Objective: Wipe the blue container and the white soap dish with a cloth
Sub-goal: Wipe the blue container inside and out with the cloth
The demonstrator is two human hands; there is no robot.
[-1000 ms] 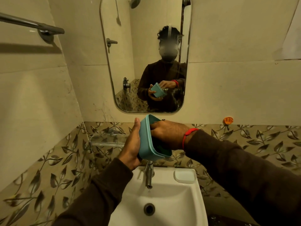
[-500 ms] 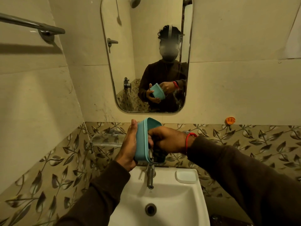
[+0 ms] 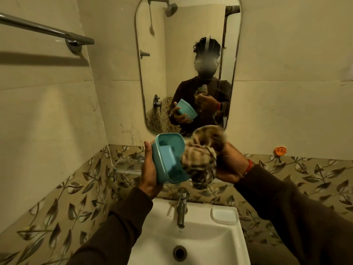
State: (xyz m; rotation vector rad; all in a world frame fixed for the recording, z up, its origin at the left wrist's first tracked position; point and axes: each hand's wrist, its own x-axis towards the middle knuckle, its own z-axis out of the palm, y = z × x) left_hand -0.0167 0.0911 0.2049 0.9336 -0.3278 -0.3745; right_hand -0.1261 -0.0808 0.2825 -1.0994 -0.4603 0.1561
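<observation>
My left hand holds the blue container above the tap, tilted on its side with the open mouth turned toward me and to the right. My right hand grips a bunched checked cloth just outside the container's right rim, touching it. Part of the cloth sticks up blurred above my fingers. The white soap dish lies on the basin's right rear corner, below my right wrist.
A white basin with a chrome tap is below my hands. A mirror hangs on the wall ahead, a towel rail at upper left, a glass shelf left of the container, an orange hook at right.
My right hand has pulled out of the container to the right with the cloth, now visible. The container's mouth has turned more toward me, and my view has tilted down.
</observation>
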